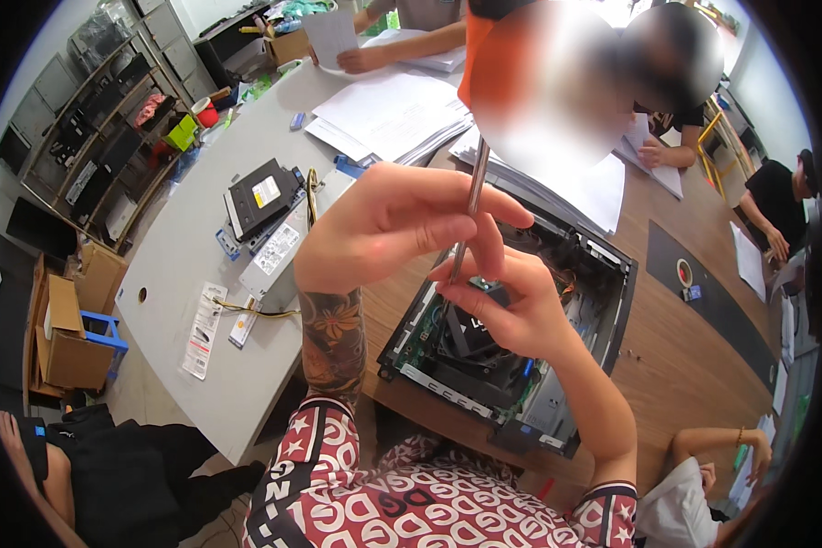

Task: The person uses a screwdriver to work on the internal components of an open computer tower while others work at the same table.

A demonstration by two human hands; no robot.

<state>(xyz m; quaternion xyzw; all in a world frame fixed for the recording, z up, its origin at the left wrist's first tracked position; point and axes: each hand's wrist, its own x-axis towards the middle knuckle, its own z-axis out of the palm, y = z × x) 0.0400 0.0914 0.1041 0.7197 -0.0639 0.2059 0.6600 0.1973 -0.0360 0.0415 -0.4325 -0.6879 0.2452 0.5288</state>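
Left hand (pixel 384 233), curled about a tilted metal rod (pixel 478 173) (apparently a screwdriver), and right hand (pixel 521 306), pinching it lower, above the open computer case (pixel 447 391); screw work seems underway, next requiring a steady tip. Beyond: paper stacks (pixel 393 110).

Slim silver-grey rod (pixel 478 178) at the centre of the frame, above a black computer case (pixel 626 306) with green circuit board showing inside. Dark tattoo (pixel 333 338) with an orange flower at centre left. Along the lower edge, a dark red shirt (pixel 484 516) patterned in white letters, its sleeve bands black with white stars. The table (pixel 178 292) is pale grey at left, brown wood-grain at right with a dark strip (pixel 726 315). Far left: brown cardboard box (pixel 73 342), blue stool (pixel 105 331).
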